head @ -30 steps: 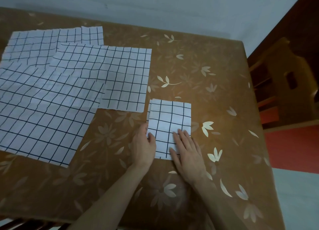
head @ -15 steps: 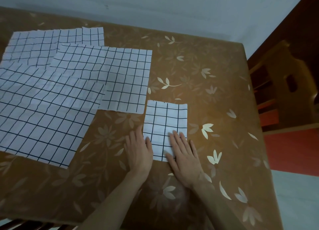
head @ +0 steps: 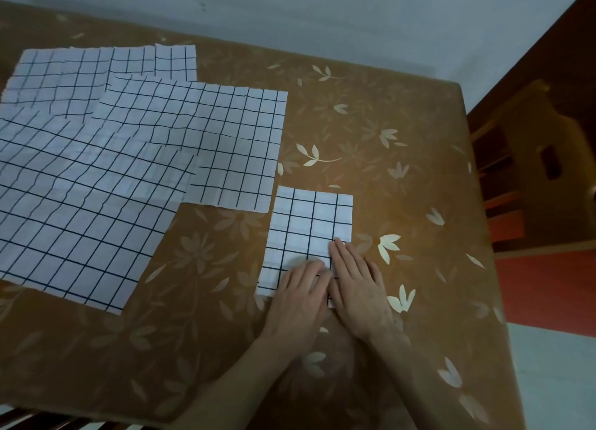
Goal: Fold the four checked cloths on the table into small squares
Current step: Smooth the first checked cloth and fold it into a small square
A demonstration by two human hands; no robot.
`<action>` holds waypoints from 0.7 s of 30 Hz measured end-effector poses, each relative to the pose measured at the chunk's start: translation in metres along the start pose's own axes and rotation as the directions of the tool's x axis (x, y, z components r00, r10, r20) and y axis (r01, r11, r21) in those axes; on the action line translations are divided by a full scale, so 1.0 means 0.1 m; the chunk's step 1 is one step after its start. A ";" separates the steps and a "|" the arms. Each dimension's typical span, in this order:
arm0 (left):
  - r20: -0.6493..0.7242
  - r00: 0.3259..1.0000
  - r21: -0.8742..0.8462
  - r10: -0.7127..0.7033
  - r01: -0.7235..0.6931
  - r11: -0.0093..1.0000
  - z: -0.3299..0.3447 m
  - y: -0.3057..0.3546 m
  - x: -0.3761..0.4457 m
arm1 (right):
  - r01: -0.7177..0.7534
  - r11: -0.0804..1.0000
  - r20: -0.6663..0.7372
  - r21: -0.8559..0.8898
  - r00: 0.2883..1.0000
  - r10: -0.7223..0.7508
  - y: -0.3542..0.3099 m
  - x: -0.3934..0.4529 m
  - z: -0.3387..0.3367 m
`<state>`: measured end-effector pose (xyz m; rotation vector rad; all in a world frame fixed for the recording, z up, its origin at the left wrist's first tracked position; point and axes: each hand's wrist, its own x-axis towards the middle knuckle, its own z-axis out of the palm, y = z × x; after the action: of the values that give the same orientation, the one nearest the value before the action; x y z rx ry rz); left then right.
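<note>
A white cloth with a black grid, folded to a small rectangle [head: 309, 223], lies on the brown table. Both my hands lie on its near edge, side by side. My left hand [head: 300, 294] rests on the near middle of it, fingers slightly bent. My right hand [head: 358, 284] presses flat on its near right corner with straight fingers. Three unfolded checked cloths overlap to the left: a large near one [head: 80, 210], a middle one [head: 219, 139], and a far one [head: 80, 71].
The table carries a brown cover with pale flower prints [head: 387, 139]. A wooden chair [head: 532, 158] stands past the table's right edge. A grey wall runs behind the table's far edge.
My left hand slid right from the table onto the folded cloth's near edge, next to my right hand. The folded cloth looks flatter and squarer.
</note>
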<state>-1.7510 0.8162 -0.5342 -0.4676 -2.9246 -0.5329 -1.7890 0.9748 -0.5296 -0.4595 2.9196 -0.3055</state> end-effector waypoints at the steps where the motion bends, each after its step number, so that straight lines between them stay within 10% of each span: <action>1: 0.021 1.000 -0.004 0.001 -0.001 1.000 0.04 0.02 0.01 | 0.011 1.000 -0.006 0.014 1.000 -0.011 0.03 0.01 -0.02; 21: 0.257 0.962 0.122 -0.091 0.061 0.991 0.11 -0.04 0.07 | 0.227 0.971 0.065 -0.071 0.973 -0.223 0.82 0.68 -0.36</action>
<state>-1.7600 0.8189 -0.5444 -0.4435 -3.2163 -0.3330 -1.8830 1.0359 -0.5230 -0.8010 2.8340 -0.2032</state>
